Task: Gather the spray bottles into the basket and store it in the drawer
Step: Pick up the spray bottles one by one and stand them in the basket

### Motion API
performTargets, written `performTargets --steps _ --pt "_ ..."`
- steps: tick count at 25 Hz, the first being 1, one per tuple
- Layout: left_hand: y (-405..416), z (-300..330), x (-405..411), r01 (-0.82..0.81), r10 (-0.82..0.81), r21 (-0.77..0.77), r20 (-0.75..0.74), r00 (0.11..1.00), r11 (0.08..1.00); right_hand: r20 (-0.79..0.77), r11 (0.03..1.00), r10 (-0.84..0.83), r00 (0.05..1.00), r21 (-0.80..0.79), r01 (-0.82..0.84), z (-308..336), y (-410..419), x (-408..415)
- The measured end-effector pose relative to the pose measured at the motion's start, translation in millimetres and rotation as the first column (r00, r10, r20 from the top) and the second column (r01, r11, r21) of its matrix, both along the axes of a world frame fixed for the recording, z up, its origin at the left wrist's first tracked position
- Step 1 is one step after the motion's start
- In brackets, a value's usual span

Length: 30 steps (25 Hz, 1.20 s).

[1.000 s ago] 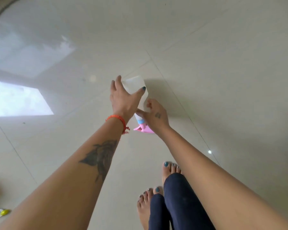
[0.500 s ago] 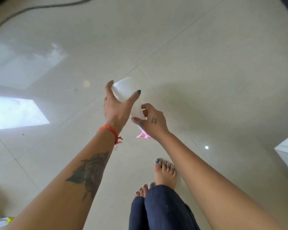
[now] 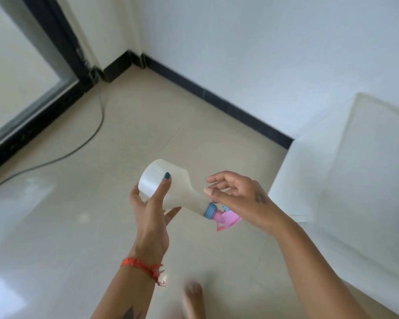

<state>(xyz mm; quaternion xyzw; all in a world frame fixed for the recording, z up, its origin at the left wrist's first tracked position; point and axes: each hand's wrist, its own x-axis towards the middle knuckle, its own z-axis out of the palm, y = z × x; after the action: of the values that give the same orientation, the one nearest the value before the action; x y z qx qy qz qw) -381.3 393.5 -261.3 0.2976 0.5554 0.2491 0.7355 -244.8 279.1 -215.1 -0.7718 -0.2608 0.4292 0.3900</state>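
A white translucent spray bottle with a blue collar and pink trigger head is held nearly sideways above the floor, its base pointing up and left. My left hand is wrapped around the bottle's wide body, thumb across the top. Just right of the neck, my right hand hovers over the trigger head with loosely curled, parted fingers; whether it touches the bottle is unclear. No basket or drawer is in view.
Beige tiled floor below. A grey cable runs along the floor toward the corner. A black-framed glass door stands at the left, a white wall with black skirting behind, and a white cabinet or cushion at the right.
The view has risen from the floor toward the room corner. The bottle has been lifted and tilted sideways in my left hand; my right hand has loosened from the trigger head.
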Motion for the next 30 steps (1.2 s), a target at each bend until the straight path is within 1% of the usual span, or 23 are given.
performTargets --steps 2,3,4,5,6,8,9,10,11,12,13,15,16,17,18,19,21,24,25,27,28,29,30 --pt "-22.7 41.3 31.0 0.039 -0.038 -0.009 0.086 0.996 0.999 0.003 0.980 -0.154 0.988 0.125 0.153 52.2 -32.9 25.4" --pt "-35.2 60.9 45.8 0.048 -0.046 -0.017 0.132 0.990 0.999 -0.017 0.945 -0.256 0.966 0.204 0.254 74.4 -50.0 35.9" --pt "-49.6 80.7 63.1 0.058 -0.052 -0.029 0.177 0.983 0.998 -0.056 0.884 -0.369 0.928 0.289 0.369 95.4 -70.5 46.5" --pt "-64.2 97.4 78.7 0.063 -0.052 -0.044 0.223 0.973 0.997 -0.112 0.798 -0.473 0.874 0.364 0.479 110.8 -89.7 54.9" --pt "-79.5 111.3 93.7 0.070 -0.051 -0.061 0.265 0.963 0.996 -0.185 0.689 -0.568 0.802 0.426 0.587 122.6 -108.8 62.1" --pt "-113.7 134.6 123.5 0.091 -0.052 -0.103 0.335 0.941 0.991 -0.395 0.400 -0.692 0.604 0.486 0.777 135.7 -146.9 72.7" --pt "-134.7 143.6 139.3 0.103 -0.047 -0.137 0.365 0.930 0.985 -0.515 0.238 -0.712 0.478 0.464 0.854 138.4 -167.6 75.8" --pt "-154.5 150.7 153.6 0.107 -0.030 -0.173 0.399 0.917 0.979 -0.603 0.101 -0.716 0.351 0.408 0.907 138.7 -185.2 77.0" --pt "-174.6 156.1 167.2 0.109 -0.011 -0.202 0.431 0.902 0.973 -0.651 0.008 -0.718 0.247 0.347 0.938 137.4 -200.3 77.2" --pt "-196.1 160.8 180.2 0.111 0.004 -0.225 0.455 0.890 0.968 -0.665 -0.043 -0.727 0.173 0.295 0.955 134.4 -214.4 76.1" --pt "-217.2 165.2 191.5 0.113 0.018 -0.246 0.475 0.880 0.963 -0.670 -0.066 -0.731 0.131 0.260 0.963 130.4 -225.3 74.6" --pt "-262.3 170.9 212.5 0.129 0.037 -0.285 0.512 0.858 0.950 -0.673 -0.068 -0.729 0.127 0.256 0.964 125.1 -244.9 75.8" --pt "-282.8 172.2 219.9 0.149 0.033 -0.297 0.529 0.848 0.943 -0.663 -0.050 -0.733 0.153 0.278 0.959 125.3 -252.8 78.6" --pt "-302.5 172.9 226.7 0.170 0.026 -0.307 0.544 0.839 0.936 -0.636 -0.014 -0.745 0.201 0.315 0.949 126.8 -261.6 84.0" --pt "-319.4 172.6 232.4 0.194 0.016 -0.314 0.560 0.828 0.929 -0.599 0.023 -0.761 0.249 0.358 0.933 128.5 -270.4 90.9" --pt "-337.6 171.7 239.2 0.224 0.003 -0.321 0.579 0.816 0.920 -0.558 0.039 -0.783 0.275 0.396 0.917 130.1 -283.0 100.0" --pt "-366.3 167.9 250.1 0.296 -0.027 -0.331 0.625 0.780 0.896 -0.481 0.016 -0.844 0.237 0.420 0.908 131.8 -305.2 118.0" --pt "-402.0 159.5 263.7 0.403 -0.122 -0.302 0.651 0.749 0.864 -0.335 -0.026 -0.934 0.125 0.412 0.911 126.5 -338.1 144.1" --pt "-411.6 156.1 266.3 0.440 -0.175 -0.276 0.645 0.744 0.854 -0.314 -0.049 -0.945 0.094 0.418 0.907 123.9 -349.1 151.8" --pt "-425.9 147.8 266.9 0.521 -0.309 -0.215 0.600 0.738 0.826 -0.303 -0.064 -0.949 0.080 0.437 0.897 118.9 -371.3 164.9" --pt "-430.8 142.9 265.7 0.562 -0.394 -0.176 0.549 0.737 0.808 -0.274 -0.038 -0.957 0.099 0.455 0.890 115.7 -382.7 169.9" --pt "-435.0 136.5 264.1 0.602 -0.485 -0.130 0.471 0.736 0.788 -0.207 0.016 -0.969 0.131 0.481 0.877 111.8 -394.0 173.4" --pt "-437.6 129.9 262.5 0.639 -0.573 -0.076 0.371 0.731 0.766 -0.111 0.091 -0.979 0.169 0.505 0.858 107.7 -404.1 175.8"
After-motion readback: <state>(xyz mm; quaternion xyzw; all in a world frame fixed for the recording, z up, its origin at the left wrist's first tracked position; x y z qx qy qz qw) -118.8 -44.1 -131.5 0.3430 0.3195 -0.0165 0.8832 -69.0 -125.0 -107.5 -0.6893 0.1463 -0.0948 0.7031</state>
